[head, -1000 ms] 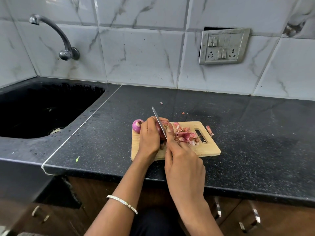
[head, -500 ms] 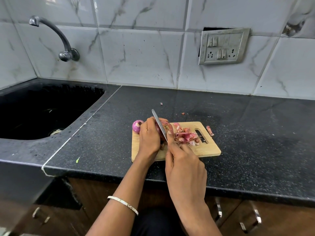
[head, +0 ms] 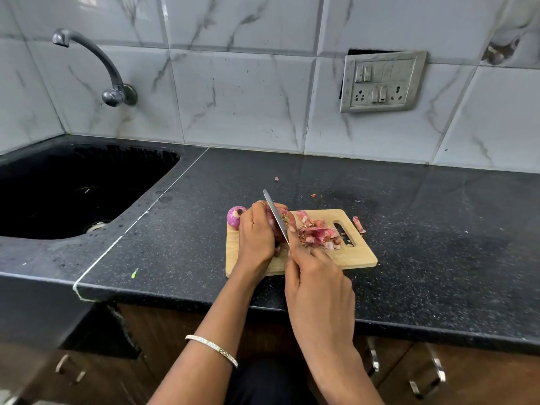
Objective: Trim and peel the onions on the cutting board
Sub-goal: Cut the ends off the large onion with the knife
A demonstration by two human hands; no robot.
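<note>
My left hand (head: pixel 257 235) wraps the onion (head: pixel 282 220) steady on the cutting board (head: pixel 344 255) so my right hand (head: pixel 315 276), its grip clenched on the knife (head: pixel 276 216), can trim its end.

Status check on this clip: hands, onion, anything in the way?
Left hand grips red onion on wooden cutting board. Right hand holds steel knife, blade against onion. Pink peel pile beside blade; second onion at board's left corner.

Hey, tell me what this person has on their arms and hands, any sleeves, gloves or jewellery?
Both forearms are bare: no sleeves or gloves show. The left wrist carries a thin silver bangle with a small engraved pattern. The left hand and right hand show no rings or watch.
</note>
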